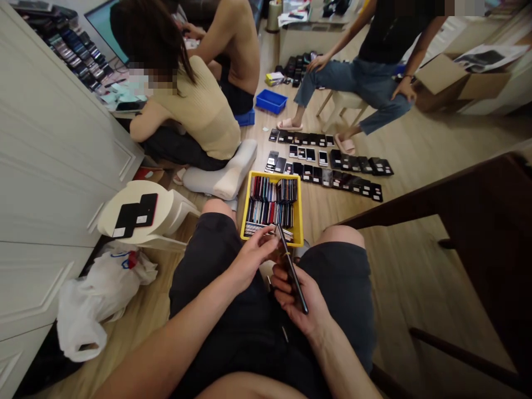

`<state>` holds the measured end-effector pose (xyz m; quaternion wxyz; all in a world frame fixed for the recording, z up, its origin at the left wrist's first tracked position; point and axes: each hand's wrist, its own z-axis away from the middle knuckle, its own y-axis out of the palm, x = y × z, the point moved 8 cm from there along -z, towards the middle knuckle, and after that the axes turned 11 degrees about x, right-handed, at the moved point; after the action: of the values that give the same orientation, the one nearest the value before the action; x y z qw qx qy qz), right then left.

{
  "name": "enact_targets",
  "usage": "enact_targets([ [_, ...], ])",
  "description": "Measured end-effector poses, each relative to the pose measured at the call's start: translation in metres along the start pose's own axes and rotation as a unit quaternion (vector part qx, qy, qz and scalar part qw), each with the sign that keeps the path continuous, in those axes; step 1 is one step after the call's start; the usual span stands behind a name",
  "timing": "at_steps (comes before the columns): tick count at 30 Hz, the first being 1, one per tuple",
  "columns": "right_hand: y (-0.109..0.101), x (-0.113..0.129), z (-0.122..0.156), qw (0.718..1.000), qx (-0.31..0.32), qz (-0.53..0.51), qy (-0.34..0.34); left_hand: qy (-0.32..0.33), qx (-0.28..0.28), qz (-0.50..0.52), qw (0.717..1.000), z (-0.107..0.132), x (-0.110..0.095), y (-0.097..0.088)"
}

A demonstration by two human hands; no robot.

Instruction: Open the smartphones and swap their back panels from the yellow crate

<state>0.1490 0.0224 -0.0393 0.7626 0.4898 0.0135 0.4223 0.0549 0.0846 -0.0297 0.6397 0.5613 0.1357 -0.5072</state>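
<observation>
A white cabinet [45,144] runs along the left side, with a white plastic bag [95,305] slumped on the wooden floor [137,343] at its foot. Just beside the bag, a white stool [143,213] carries two black phones [135,213]. Farther off, many phones [75,52] lie in rows beside a desk [124,114], where a seated person in a ribbed top [195,111] leans forward next to a white cushion [220,172].

The left hand [251,257] reaches in with its thumb and fingers pinched together at the upper part of a dark phone [292,269]; whether they touch it or hold something small, I cannot tell. The right hand [297,299] cradles that phone, fingers curled around its lower part. The phone stands tilted over the dark shorts [216,266], just below a yellow crate [272,208] packed with phones on edge.

Beyond the crate, long rows of phones [324,166] cover the floor near a blue crate [271,101]. A person in jeans [353,72] sits on a stool, and a cardboard box [457,80] stands to the right. Dark wooden furniture [469,205] fills the right edge.
</observation>
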Motion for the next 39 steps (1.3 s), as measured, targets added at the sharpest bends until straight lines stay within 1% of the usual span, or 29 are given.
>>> enact_targets([
  [2,0.003,-0.008,0.001,0.999,0.037,-0.016,0.035,-0.036,0.007,0.03,0.999,-0.005,0.005,0.001],
  [3,0.0,-0.01,0.001,0.999,0.032,-0.006,0.038,-0.043,0.003,0.035,0.998,-0.006,0.006,0.0],
  [5,-0.012,-0.006,0.003,0.999,-0.011,0.036,0.02,-0.031,-0.02,0.04,0.999,-0.009,0.003,-0.004],
  [8,-0.029,0.011,0.008,0.992,-0.091,0.086,-0.014,0.001,-0.051,0.026,0.998,-0.011,-0.006,-0.014],
  [9,-0.031,0.016,0.009,0.99,-0.103,0.096,-0.019,0.004,-0.053,0.007,0.999,-0.012,-0.008,-0.016],
  [11,-0.03,0.03,0.008,0.984,-0.099,0.146,-0.029,-0.001,-0.048,-0.04,0.998,-0.012,-0.013,-0.017],
  [13,-0.021,0.044,0.004,0.966,-0.069,0.242,-0.051,-0.009,-0.042,-0.079,0.996,-0.012,-0.016,-0.017],
  [15,-0.013,0.054,0.0,0.934,-0.049,0.347,-0.074,-0.014,-0.038,-0.105,0.994,-0.011,-0.02,-0.015],
  [17,-0.01,0.059,-0.004,0.906,-0.049,0.41,-0.086,-0.015,-0.038,-0.12,0.992,-0.01,-0.024,-0.013],
  [19,-0.009,0.062,-0.006,0.89,-0.056,0.444,-0.091,-0.017,-0.038,-0.126,0.991,-0.009,-0.026,-0.013],
  [23,-0.009,0.064,-0.005,0.866,-0.077,0.484,-0.096,-0.016,-0.042,-0.125,0.991,-0.009,-0.026,-0.017],
  [26,-0.009,0.067,-0.003,0.844,-0.104,0.516,-0.108,-0.01,-0.048,-0.11,0.993,-0.011,-0.023,-0.019],
  [29,-0.009,0.068,-0.002,0.82,-0.121,0.548,-0.114,-0.019,-0.057,-0.091,0.994,-0.012,-0.019,-0.018],
  [31,-0.01,0.067,-0.005,0.817,-0.114,0.555,-0.109,-0.03,-0.067,-0.09,0.993,-0.013,-0.019,-0.018],
  [35,-0.006,0.062,-0.011,0.828,-0.061,0.546,-0.11,-0.02,-0.099,-0.106,0.989,-0.019,-0.028,-0.026],
  [37,-0.004,0.062,-0.015,0.828,-0.042,0.549,-0.109,-0.019,-0.105,-0.115,0.988,-0.027,-0.032,-0.033],
  [39,-0.005,0.064,-0.023,0.824,-0.038,0.555,-0.11,-0.034,-0.103,-0.124,0.986,-0.038,-0.034,-0.039],
])
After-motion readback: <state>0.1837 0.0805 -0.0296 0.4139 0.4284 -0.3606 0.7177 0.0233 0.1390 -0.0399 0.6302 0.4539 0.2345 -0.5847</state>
